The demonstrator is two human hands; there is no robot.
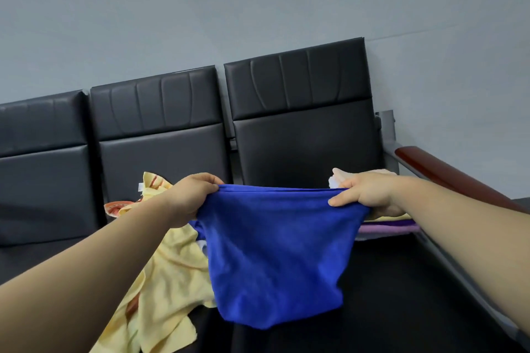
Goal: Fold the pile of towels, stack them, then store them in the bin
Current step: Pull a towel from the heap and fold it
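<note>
Three black bench seats (pixel 301 123) are shown, with yellow towels (pixel 169 281) heaped on the middle one. A blue towel (pixel 275 252) is held up above the seat, hanging limp; it is judged light, soft and best taken by the corners. A folded stack (pixel 387 228) is seen behind the right hand (pixel 364 192). The top corners are pinched by it and the left hand (pixel 192 198), fingers curled.

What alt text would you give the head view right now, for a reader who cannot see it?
The left hand and right hand each pinch a top corner of a blue towel, holding it up above black padded seats. Crumpled yellow towels lie to the left; a folded purple towel lies beyond the right hand.
</note>
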